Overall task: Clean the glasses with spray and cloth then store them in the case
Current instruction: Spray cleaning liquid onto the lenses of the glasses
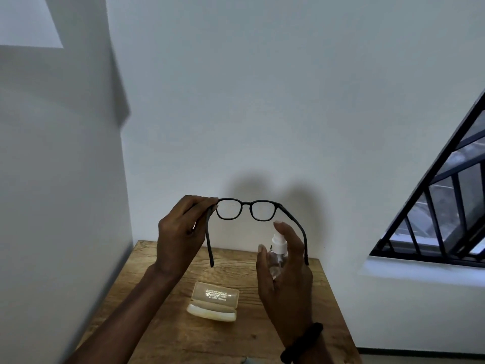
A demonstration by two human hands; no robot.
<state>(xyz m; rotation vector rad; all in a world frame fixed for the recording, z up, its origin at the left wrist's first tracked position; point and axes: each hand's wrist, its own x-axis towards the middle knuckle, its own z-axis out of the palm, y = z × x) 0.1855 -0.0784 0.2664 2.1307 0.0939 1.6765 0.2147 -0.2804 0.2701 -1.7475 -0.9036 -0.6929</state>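
Black-framed glasses (246, 204) hang in the air above the table with both arms unfolded toward me. My left hand (181, 232) pinches the frame at its left hinge. My right hand (284, 266) is wrapped around a small clear spray bottle (277, 252) with a white nozzle, the forefinger resting on top of the nozzle, just below the right lens. A cream-coloured glasses case (214, 302) lies open on the wooden table (157, 327) beneath my hands, its lid up. At the bottom edge a pale grey scrap (248, 361) shows; I cannot tell if it is the cloth.
The small table stands in a corner, with a white wall behind it and another at its left. A barred window (443, 216) with a white sill is on the right. A dark band circles my right wrist (301, 342).
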